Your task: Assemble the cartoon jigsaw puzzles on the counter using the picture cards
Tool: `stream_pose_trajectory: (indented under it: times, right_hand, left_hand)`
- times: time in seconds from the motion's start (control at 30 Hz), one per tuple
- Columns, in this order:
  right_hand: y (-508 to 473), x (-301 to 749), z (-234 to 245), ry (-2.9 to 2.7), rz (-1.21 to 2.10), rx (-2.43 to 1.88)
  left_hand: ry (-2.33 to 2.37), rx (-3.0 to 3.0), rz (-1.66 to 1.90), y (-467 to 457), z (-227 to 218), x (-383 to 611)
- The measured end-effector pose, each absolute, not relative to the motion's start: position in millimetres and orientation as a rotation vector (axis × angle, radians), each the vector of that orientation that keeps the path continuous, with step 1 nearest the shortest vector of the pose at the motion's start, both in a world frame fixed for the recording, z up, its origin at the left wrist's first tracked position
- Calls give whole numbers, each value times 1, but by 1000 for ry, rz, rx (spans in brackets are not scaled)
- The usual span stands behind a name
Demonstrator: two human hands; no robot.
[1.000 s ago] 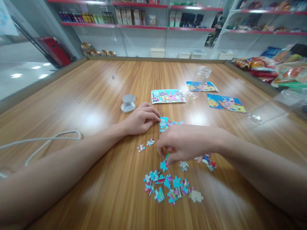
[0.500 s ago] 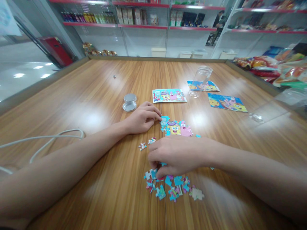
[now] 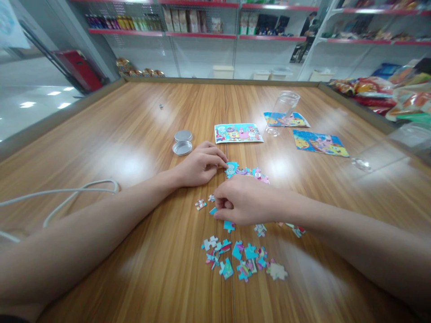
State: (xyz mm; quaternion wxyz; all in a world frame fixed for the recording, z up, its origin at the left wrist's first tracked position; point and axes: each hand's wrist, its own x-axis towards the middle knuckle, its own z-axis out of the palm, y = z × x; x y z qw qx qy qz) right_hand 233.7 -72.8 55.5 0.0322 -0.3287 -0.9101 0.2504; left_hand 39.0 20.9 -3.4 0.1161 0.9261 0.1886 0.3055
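My left hand (image 3: 202, 165) rests on the table, its fingers loosely apart and bent. The fingertips touch the left edge of a partly joined jigsaw puzzle (image 3: 231, 169) with cartoon figures. My right hand (image 3: 247, 199) is closed, thumb and fingers pinching a small blue puzzle piece (image 3: 213, 210). That hand and its wrist hide the lower part of the joined puzzle. Just left of it lies a loose white and red puzzle piece (image 3: 200, 204). Nearer to me are several loose puzzle pieces (image 3: 251, 251), and one more blue piece (image 3: 229, 225) lies just below the right hand.
Beyond the puzzle lies a picture card (image 3: 239, 133). Two round metal tins (image 3: 182, 147) stand left of it. At the right are a clear jar (image 3: 284, 107) and a blue picture card (image 3: 319, 142). A white cable (image 3: 81, 190) crosses the table's left side.
My right hand has moved up from the loose pieces towards the joined puzzle, and a blue piece now shows at its fingertips. My left hand has stayed in place.
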Motion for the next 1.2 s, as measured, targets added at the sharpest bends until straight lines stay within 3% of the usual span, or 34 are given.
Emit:
stream_pose_trajectory:
  times: [0.33,0.53,0.9,1.2]
  right_hand:
    - [-68,239,71,-2750,822,-1113]
    - [-81,243,89,-2999,903,-688]
    - [-134,234,71,-3160,390,-450]
    - [-142,218,99,-3381,566,-275]
  left_hand:
    - [574,2728,867,22,-4,38]
    - [558,2729,869,22,-4,38]
    - [596,2695,869,20,-2,39]
    - [631,2693,882,21,-4,37]
